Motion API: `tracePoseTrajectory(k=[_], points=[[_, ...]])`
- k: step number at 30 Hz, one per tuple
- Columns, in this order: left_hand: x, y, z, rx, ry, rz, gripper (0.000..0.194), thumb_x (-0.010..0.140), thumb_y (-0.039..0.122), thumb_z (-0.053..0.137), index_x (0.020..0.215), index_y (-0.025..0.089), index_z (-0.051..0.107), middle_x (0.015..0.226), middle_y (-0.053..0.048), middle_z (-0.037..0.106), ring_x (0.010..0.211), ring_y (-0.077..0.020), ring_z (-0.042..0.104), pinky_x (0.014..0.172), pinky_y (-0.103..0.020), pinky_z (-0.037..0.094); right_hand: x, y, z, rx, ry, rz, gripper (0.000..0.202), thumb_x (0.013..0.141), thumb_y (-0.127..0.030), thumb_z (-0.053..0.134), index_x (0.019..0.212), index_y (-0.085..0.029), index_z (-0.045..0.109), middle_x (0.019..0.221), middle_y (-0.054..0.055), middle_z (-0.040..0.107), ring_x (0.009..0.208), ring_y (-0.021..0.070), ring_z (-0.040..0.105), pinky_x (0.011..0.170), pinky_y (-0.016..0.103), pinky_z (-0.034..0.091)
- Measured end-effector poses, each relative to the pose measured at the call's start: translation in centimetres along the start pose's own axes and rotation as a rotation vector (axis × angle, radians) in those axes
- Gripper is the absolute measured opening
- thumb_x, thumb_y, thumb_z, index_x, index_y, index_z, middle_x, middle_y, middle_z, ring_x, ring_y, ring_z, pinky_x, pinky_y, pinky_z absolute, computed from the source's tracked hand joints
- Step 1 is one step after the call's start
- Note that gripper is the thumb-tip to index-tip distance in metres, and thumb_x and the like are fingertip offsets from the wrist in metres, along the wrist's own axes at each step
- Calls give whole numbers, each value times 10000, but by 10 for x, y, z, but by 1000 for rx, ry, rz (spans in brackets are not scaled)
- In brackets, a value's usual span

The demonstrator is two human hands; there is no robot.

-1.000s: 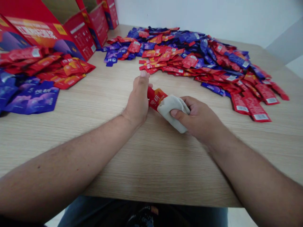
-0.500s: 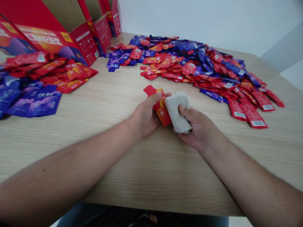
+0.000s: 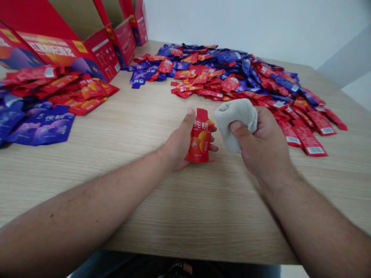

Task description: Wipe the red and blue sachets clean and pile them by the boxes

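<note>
A red pouch [image 3: 199, 141] with orange fruit printed on it rests upright in my left hand [image 3: 181, 143], its printed face toward the camera. The fingers of that hand curl behind the pouch and the thumb lies along its left edge. To the right, my right hand [image 3: 261, 143] grips a folded, ribbed whitish cloth [image 3: 236, 119], thumb pressed on its front. A small gap separates the cloth from the pouch. Both hands are above the wooden table [image 3: 203, 216].
A wide heap of red and purple pouches [image 3: 232, 77] spreads across the back and right. Another pile [image 3: 55, 92] lies at the left, in front of open red boxes [image 3: 101, 54]. A white wall [image 3: 246, 23] stands behind the table.
My right hand has lifted the cloth away from the pouch, up and to the right. The pouch has turned in my left hand and now shows its whole front.
</note>
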State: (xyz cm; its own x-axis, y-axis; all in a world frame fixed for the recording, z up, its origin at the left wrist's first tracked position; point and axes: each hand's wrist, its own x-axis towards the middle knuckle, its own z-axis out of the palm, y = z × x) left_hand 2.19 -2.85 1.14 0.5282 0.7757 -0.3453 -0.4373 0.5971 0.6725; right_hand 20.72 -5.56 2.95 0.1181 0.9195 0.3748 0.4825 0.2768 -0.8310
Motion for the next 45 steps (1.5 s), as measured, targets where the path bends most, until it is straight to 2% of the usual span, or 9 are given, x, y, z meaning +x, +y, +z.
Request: tracePoseTrajectory(k=[4, 9, 15, 19, 24, 29, 34, 38, 45], points=[[-2, -4, 3, 59, 11, -17, 715, 988, 783, 368, 1035, 172, 737, 747, -78, 745, 592, -207, 727, 573, -310, 605, -5, -1, 3, -225, 9, -294, 385, 920, -422, 739, 1253, -252, 644, 1245, 114, 719, 1115, 328, 684, 951, 533, 572], [1, -6, 6, 53, 25, 77, 740, 1058, 699, 256, 1024, 142, 742, 757, -77, 761, 702, -201, 764, 641, -280, 607, -14, -2, 11, -225, -301, -571, 366, 938, -272, 696, 1303, -261, 664, 1160, 98, 723, 1067, 299, 674, 923, 496, 581], [-1, -4, 2, 106, -43, -14, 779, 993, 808, 292, 1089, 176, 738, 712, -55, 751, 592, -192, 731, 535, -265, 580, -11, 0, 8, -270, -142, -520, 375, 906, -207, 716, 1274, -276, 695, 1090, 104, 698, 1069, 321, 645, 904, 519, 577], [-1, -2, 2, 90, -56, 17, 880, 1002, 807, 178, 1052, 143, 753, 745, -89, 759, 716, -226, 774, 567, -275, 594, -15, -3, 10, -216, -294, -581, 362, 910, -193, 689, 1267, -257, 695, 1106, 94, 687, 1031, 282, 646, 888, 466, 572], [0, -2, 2, 106, -52, -3, 838, 993, 817, 219, 1054, 167, 745, 759, -83, 762, 730, -234, 777, 568, -291, 604, -16, -2, 11, -246, -187, -525, 363, 908, -196, 702, 1264, -265, 700, 1087, 88, 687, 1048, 293, 635, 915, 476, 558], [-1, 1, 7, 59, -37, 41, 873, 1027, 763, 122, 936, 140, 726, 740, -99, 745, 813, -246, 790, 611, -293, 609, -21, -5, 13, -174, -371, -600, 354, 922, -177, 661, 1265, -261, 693, 1081, 79, 665, 1003, 252, 634, 870, 422, 562], [0, 3, 6, 70, -32, 21, 859, 1020, 771, 119, 958, 160, 720, 772, -96, 754, 863, -265, 797, 629, -317, 620, -20, -3, 13, -227, -280, -551, 357, 902, -175, 701, 1255, -224, 700, 1066, 96, 653, 1021, 266, 626, 895, 439, 555], [-1, 5, 7, 52, -33, 28, 823, 1049, 715, 120, 909, 153, 705, 777, -100, 754, 924, -261, 795, 698, -319, 636, -22, -6, 13, -183, -438, -588, 365, 894, -140, 686, 1240, -256, 708, 1056, 76, 638, 993, 248, 620, 865, 413, 554], [-1, 7, 8, 70, -4, -6, 757, 1066, 671, 149, 918, 164, 691, 805, -82, 755, 977, -263, 791, 752, -332, 645, -23, -8, 13, -199, -445, -582, 317, 903, -167, 705, 1207, -251, 734, 1039, 74, 637, 976, 250, 615, 879, 428, 543]])
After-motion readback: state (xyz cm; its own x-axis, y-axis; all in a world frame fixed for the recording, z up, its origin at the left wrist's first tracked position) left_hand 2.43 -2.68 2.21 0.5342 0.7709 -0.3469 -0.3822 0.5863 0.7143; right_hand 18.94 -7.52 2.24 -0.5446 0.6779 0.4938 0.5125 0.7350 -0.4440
